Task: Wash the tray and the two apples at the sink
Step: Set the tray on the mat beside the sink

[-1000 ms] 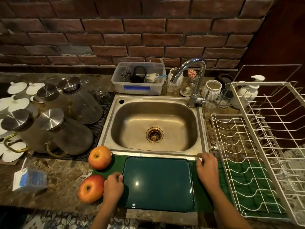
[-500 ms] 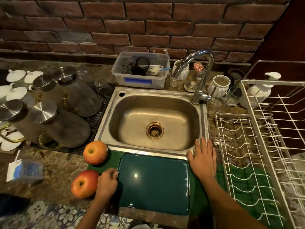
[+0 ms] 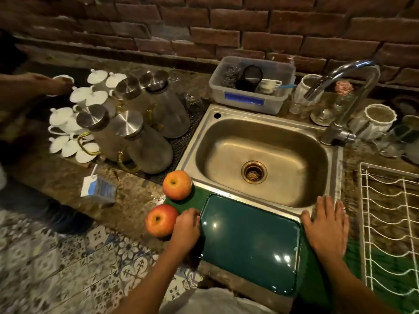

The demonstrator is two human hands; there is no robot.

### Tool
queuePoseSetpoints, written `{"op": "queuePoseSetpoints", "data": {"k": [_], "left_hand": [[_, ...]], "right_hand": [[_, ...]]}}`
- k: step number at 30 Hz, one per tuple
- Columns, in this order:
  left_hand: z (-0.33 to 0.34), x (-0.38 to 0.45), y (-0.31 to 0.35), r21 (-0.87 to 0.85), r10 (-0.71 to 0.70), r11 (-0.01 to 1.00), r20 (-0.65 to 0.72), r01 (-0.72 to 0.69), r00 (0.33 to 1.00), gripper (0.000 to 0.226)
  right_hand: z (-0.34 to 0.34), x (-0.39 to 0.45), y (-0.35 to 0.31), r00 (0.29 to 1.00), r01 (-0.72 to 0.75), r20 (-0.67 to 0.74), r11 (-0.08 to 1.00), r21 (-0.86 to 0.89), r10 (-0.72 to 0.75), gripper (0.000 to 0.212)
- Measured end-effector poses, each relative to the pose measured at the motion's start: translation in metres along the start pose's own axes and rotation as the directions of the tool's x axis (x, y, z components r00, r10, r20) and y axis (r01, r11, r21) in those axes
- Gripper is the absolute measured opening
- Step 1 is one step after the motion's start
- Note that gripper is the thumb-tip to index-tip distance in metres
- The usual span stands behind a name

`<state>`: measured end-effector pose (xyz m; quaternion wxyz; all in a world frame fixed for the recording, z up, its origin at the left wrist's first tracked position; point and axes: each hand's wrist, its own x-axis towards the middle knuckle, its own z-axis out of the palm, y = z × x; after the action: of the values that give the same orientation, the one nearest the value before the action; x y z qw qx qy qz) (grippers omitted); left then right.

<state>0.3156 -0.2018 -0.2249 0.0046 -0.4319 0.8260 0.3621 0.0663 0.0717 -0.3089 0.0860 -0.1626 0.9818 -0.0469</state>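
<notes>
A dark green tray [image 3: 249,241] lies flat on a green mat at the counter's front edge, just before the steel sink [image 3: 326,168]. Two red-orange apples sit left of it: one [image 3: 177,185] by the sink's front left corner, the other [image 3: 160,220] nearer me. My left hand [image 3: 186,230] is curled at the tray's left edge, between the tray and the near apple; whether it grips the edge is unclear. My right hand [image 3: 325,225] lies flat with fingers spread, beside the tray's right edge.
The faucet [image 3: 347,96] arcs over the sink's right rear. A white wire dish rack [image 3: 390,214] stands at right. Glass jugs with steel lids [image 3: 136,125] and white cups crowd the left counter. Another person's hand [image 3: 56,83] reaches in at far left. A small carton [image 3: 98,189] lies nearby.
The view has swung left and down. My right hand opened from the tray's right corner to lie flat beside it. My left hand stays at the left edge.
</notes>
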Motion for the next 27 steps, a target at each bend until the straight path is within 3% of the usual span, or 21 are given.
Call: {"op": "queuePoseSetpoints", "data": {"k": [4,6,9,12,15,21,27], "left_hand": [[-0.015,-0.013,0.0,0.105,0.247,0.967,-0.139,-0.234,0.959,0.024],[-0.027,-0.016,-0.005,0.228,0.269,0.953,-0.325,-0.2,0.907,0.038],[-0.038,-0.016,-0.02,0.274,0.08,0.96,-0.477,0.062,0.875,0.066],[-0.035,-0.016,-0.036,0.17,-0.17,0.953,-0.384,0.25,0.908,0.095],[-0.029,-0.015,-0.047,0.061,-0.236,0.962,-0.303,0.266,0.923,0.107],[-0.024,-0.011,-0.056,0.013,-0.192,0.978,-0.347,0.21,0.918,0.102],[-0.04,-0.006,-0.051,-0.108,-0.345,0.937,-0.442,0.333,0.828,0.099]], "right_hand": [[0.003,0.0,0.002,1.0,0.0,-0.012,1.0,0.016,0.0,0.074],[0.002,0.001,0.002,1.0,-0.01,-0.013,1.0,0.026,0.011,0.073],[-0.001,0.0,0.001,0.999,-0.027,-0.017,0.999,0.042,0.028,0.072],[-0.004,-0.001,0.001,1.0,-0.016,-0.024,0.999,0.042,0.017,0.071],[-0.004,-0.003,0.001,0.999,-0.015,-0.031,0.999,0.039,0.016,0.07],[-0.003,-0.003,0.001,0.999,-0.01,-0.037,0.999,0.04,0.011,0.071],[-0.01,-0.005,0.0,0.999,0.0,-0.041,1.0,0.03,0.001,0.069]]}}
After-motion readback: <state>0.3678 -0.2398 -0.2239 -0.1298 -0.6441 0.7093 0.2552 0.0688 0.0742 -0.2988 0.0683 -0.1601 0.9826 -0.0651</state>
